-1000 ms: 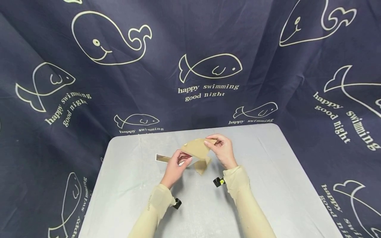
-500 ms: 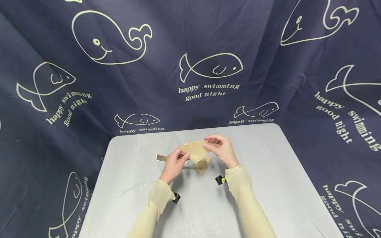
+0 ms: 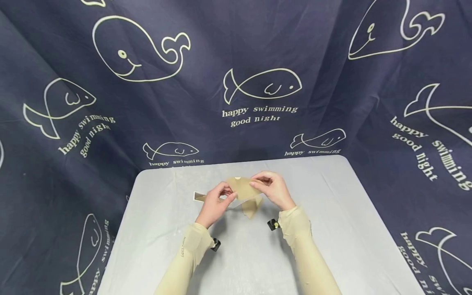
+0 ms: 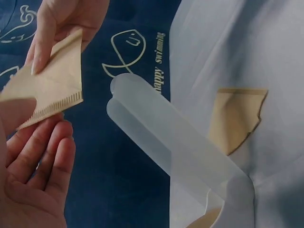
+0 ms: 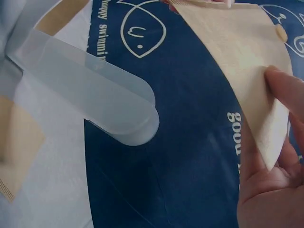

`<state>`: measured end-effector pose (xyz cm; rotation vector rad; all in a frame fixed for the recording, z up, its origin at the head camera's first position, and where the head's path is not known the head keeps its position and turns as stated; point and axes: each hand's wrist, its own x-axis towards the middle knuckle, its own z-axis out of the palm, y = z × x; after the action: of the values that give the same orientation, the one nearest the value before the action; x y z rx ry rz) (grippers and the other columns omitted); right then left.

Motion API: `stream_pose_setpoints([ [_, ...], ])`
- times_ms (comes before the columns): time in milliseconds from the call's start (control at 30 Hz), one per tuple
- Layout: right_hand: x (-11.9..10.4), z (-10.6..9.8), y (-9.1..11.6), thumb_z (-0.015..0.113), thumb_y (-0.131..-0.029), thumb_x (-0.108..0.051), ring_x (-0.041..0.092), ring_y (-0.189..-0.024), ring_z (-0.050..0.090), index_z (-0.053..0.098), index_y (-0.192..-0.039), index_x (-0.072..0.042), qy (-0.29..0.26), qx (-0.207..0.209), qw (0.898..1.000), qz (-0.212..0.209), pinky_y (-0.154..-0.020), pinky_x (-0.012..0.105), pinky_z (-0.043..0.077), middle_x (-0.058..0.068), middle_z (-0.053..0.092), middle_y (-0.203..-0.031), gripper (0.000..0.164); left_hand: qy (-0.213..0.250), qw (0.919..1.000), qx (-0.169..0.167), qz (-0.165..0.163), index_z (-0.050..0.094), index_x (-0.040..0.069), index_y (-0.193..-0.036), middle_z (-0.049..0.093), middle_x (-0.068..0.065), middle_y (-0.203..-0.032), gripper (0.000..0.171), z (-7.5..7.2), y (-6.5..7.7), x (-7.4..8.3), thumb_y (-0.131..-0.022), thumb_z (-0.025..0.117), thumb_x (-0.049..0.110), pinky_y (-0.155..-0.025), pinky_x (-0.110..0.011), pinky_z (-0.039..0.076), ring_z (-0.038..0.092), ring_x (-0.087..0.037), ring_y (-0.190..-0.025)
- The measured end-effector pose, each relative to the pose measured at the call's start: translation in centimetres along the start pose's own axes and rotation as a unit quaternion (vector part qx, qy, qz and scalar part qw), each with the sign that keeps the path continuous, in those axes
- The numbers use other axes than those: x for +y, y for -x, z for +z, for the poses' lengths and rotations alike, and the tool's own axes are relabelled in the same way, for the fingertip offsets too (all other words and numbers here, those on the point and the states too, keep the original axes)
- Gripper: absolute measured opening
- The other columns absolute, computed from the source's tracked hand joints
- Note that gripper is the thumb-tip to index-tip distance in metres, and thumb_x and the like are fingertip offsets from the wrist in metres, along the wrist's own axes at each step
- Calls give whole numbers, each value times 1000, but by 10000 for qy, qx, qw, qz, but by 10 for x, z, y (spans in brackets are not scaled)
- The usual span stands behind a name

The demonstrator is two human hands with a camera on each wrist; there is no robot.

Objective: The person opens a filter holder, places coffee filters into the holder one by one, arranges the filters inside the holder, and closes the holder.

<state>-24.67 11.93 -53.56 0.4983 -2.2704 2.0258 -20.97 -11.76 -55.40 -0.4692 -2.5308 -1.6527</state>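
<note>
A brown paper coffee filter (image 3: 244, 187) is held up between both hands over the far half of the table. Its crimped seam shows in the left wrist view, along the edge near the left hand. My left hand (image 3: 215, 203) pinches that seam side, thumb on top and fingers beneath. On the other side my right hand (image 3: 275, 189) pinches the paper, its thumb flat on the face. Below lies a second brown filter (image 4: 235, 121) on the table. Beside it a clear frosted plastic piece (image 4: 185, 142) with rounded ends juts up, partly hidden behind my left hand in the head view.
A narrow white-rimmed brown piece (image 3: 199, 196) shows left of my left hand. The light grey table (image 3: 243, 258) ends at a dark blue whale-and-fish curtain (image 3: 258, 49) behind and at the sides.
My left hand has shifted slightly left, its thumb now nearer the filter's lower corner. The right hand has dipped a little, and the held filter has tilted and bent differently.
</note>
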Motion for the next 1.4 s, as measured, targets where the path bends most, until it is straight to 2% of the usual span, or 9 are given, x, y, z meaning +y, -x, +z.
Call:
stream_pose_setpoints([
  [100, -4, -3, 1, 79, -86, 4, 3, -81, 72, 74, -99, 10, -369, 422, 9984, -18, -74, 16, 58, -3, 77, -89, 15, 192, 9996, 93, 170, 68, 17, -109, 75, 2, -102, 13, 0, -2, 1, -97, 73, 19, -96, -39, 56, 71, -14, -98],
  [200, -5, -4, 1, 77, -85, 9, 3, -81, 72, 71, -99, 15, -690, 618, 9955, -209, -73, 17, 58, -8, 77, -88, 16, 320, 9987, 201, 337, 70, 17, -113, 75, 2, -104, 16, 0, -4, 3, -97, 73, 18, -97, -34, 56, 71, -13, -98],
  [333, -3, -2, 2, 77, -85, 10, 4, -83, 73, 70, -98, 16, -774, 432, 9952, -412, -75, 18, 60, -9, 77, -89, 16, 338, 9977, 371, 461, 71, 15, -111, 74, 0, -102, 15, 2, -4, 6, -96, 75, 17, -95, -32, 57, 70, -13, -96],
  [500, 0, 4, 4, 77, -85, 10, 5, -84, 73, 72, -98, 13, -699, 240, 9962, -451, -75, 19, 60, -4, 77, -91, 14, 170, 9974, 538, 453, 72, 10, -101, 73, -2, -93, 8, 3, -4, 6, -97, 73, 18, -90, -31, 57, 68, -15, -91],
  [700, 1, 3, 5, 79, -85, 7, 7, -81, 73, 75, -98, 10, -314, 271, 9989, -196, -74, 20, 61, 14, 77, -93, 14, -15, 9965, 613, 559, 70, 9, -96, 72, -1, -90, 7, 1, -4, 1, -98, 72, 16, -88, -33, 57, 68, -16, -88],
  [833, -2, 0, 4, 80, -86, 4, 11, -84, 74, 77, -102, 6, 111, 188, 9994, -254, -77, 22, 61, 22, 77, -99, 16, -61, 9962, 603, 624, 70, 13, -94, 72, 1, -88, 5, 0, -3, -4, -97, 73, 16, -87, -34, 57, 68, -16, -88],
  [967, -9, -1, 3, 82, -85, -2, 10, -88, 75, 80, -103, -1, 478, 68, 9977, -475, -79, 22, 61, 16, 79, -101, 18, -68, 9965, 534, 637, 70, 14, -95, 72, 1, -88, 3, -3, -3, -6, -96, 73, 15, -86, -35, 58, 68, -16, -88],
  [1167, -13, 5, 3, 84, -86, -12, 8, -78, 74, 83, -94, -12, 1118, -162, 9910, -723, -74, 23, 61, 4, 81, -91, 8, -143, 9973, 453, 565, 71, 10, -98, 73, 0, -91, 6, -8, 0, -5, -97, 72, 16, -88, -34, 57, 69, -16, -90],
  [1400, -12, 7, 3, 84, -86, -12, 8, -76, 74, 84, -92, -15, 1293, -160, 9895, -618, -71, 24, 60, 0, 81, -89, 6, -374, 9953, 550, 701, 71, 10, -103, 73, 0, -95, 9, -11, 1, -7, -96, 73, 15, -88, -35, 57, 69, -16, -91],
])
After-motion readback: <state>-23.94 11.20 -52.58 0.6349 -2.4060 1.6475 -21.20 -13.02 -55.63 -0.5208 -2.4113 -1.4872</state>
